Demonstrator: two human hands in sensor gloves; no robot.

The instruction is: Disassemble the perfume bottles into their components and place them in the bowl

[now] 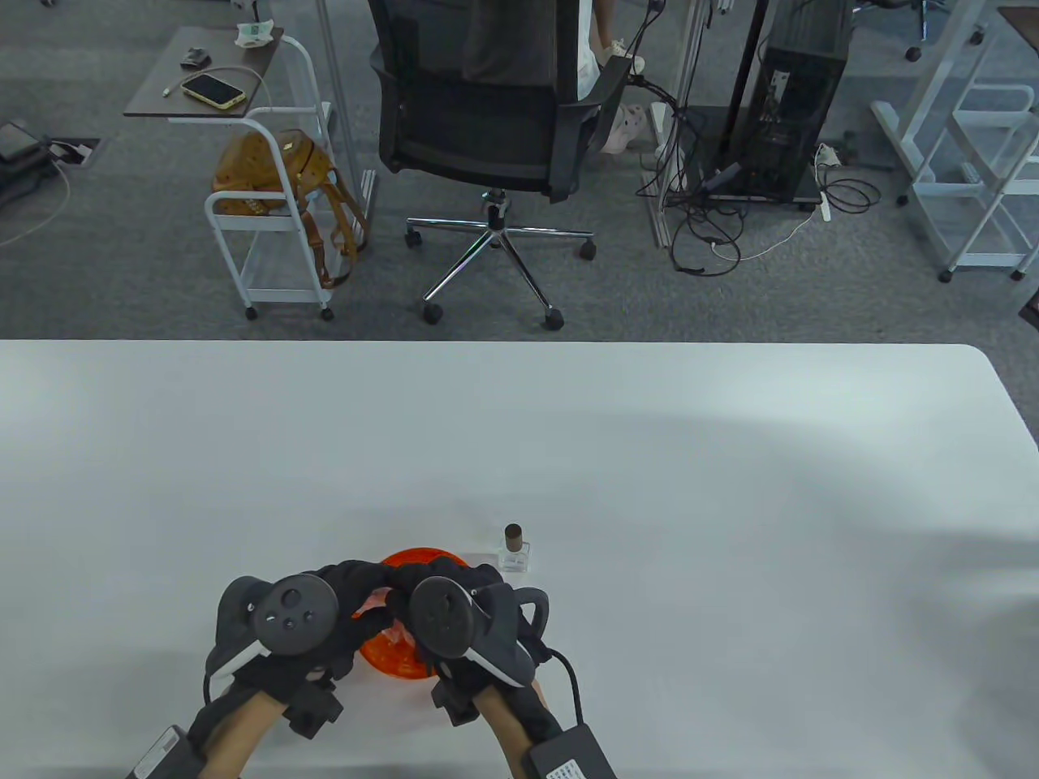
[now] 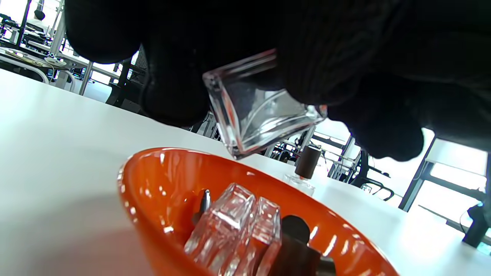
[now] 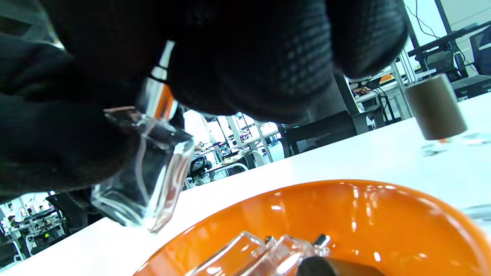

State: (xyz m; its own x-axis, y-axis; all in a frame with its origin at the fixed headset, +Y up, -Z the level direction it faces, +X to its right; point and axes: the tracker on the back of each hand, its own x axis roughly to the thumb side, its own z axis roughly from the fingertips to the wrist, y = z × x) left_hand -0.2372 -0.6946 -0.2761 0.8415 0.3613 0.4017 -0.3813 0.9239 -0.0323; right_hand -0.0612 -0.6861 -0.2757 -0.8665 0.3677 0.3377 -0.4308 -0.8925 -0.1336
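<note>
Both gloved hands meet over the orange bowl (image 1: 424,559). My left hand (image 1: 361,586) grips the clear square body of a perfume bottle (image 2: 261,115), held tilted above the bowl (image 2: 153,163). My right hand (image 1: 418,583) pinches the silver spray head (image 3: 158,90) at the neck of that bottle (image 3: 149,172). In the table view the hands hide this bottle. Inside the bowl (image 3: 345,186) lie clear glass bottle bodies (image 2: 230,226) and a brown cap (image 2: 295,234). A second perfume bottle (image 1: 514,550) with a brown cap (image 3: 435,107) stands upright just beyond the bowl's right side.
The white table (image 1: 649,454) stretches wide to the back and right of the bowl. Beyond its far edge stand an office chair (image 1: 495,122) and a small white cart (image 1: 268,187) on the floor.
</note>
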